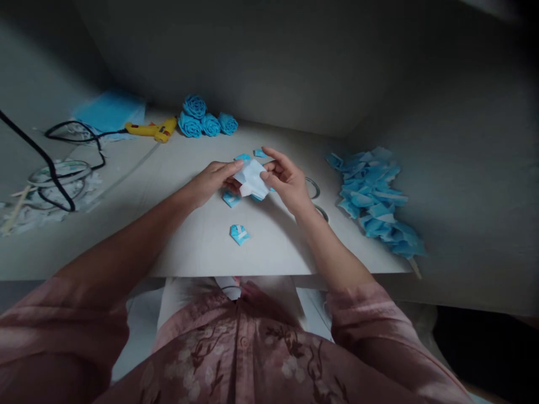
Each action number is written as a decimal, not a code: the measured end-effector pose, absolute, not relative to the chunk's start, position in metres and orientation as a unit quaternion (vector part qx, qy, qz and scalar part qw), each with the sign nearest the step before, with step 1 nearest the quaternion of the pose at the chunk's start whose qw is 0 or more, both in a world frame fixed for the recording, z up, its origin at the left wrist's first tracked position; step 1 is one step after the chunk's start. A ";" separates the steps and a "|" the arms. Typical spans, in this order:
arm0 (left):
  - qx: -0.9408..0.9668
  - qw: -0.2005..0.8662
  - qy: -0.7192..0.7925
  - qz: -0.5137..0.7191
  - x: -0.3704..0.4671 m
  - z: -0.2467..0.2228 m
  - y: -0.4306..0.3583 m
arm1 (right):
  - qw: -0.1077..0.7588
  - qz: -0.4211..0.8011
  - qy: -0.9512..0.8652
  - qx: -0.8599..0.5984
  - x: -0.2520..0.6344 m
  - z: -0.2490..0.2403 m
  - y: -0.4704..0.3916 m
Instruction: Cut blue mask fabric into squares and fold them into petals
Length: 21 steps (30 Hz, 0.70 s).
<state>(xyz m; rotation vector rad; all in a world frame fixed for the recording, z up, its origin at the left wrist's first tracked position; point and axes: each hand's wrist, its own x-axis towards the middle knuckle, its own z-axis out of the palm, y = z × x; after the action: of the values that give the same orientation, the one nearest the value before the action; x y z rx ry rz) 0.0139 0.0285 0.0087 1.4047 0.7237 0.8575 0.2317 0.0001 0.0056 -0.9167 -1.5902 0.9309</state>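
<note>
1. your left hand (213, 180) and right hand (286, 178) meet over the middle of the table (202, 241), and both grip one pale folded piece (251, 178) held between them, just above the tabletop
2. the piece lies straight between the two hands: your left fingertips (236, 166) pinch its left upper edge, your right fingertips (266, 175) pinch its right side, so neither hand is the nearer one, both are already on it
3. its long axis looks to run from far left down to near right, though the folds are too blurred to be sure; its white face is turned up toward you
4. both sets of fingers are curled and closed on the piece, not released; the thumbs are tucked under it and mostly hidden
5. small blue scraps (239, 233) lie on the table near you, one right under the hands and one closer to the near edge, apart from the held piece
6. a heap of blue cut pieces (374, 199) sits well to the right, nearer your right hand
7. three blue rolled flowers (204, 120) stand at the far side, with a yellow glue gun (152, 129) just left of them and its black cord (54, 168) trailing left
8. two thin rings (314, 188) lie just right of your right wrist
</note>
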 end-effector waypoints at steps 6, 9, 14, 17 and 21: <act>0.653 0.618 0.315 0.304 0.011 0.018 0.023 | 0.511 0.330 -0.687 -0.398 0.233 0.002 0.003; 0.666 0.613 0.317 0.285 0.012 0.020 0.020 | 0.523 0.305 -0.684 -0.407 0.234 0.000 0.005; 0.647 0.604 0.325 0.333 0.016 0.017 0.019 | 0.527 0.300 -0.674 -0.421 0.234 -0.005 0.007; 0.632 0.602 0.328 0.361 0.017 0.013 0.021 | 0.533 0.284 -0.668 -0.434 0.231 0.000 0.001; 0.618 0.593 0.343 0.385 0.016 0.011 0.023 | 0.538 0.165 -0.706 -0.430 0.227 0.014 -0.012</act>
<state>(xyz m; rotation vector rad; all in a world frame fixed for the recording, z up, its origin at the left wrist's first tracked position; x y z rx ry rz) 0.0160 0.0227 0.0111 1.4369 0.7971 0.8945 0.2270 -0.0123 0.0137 -1.0234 -1.6806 0.3931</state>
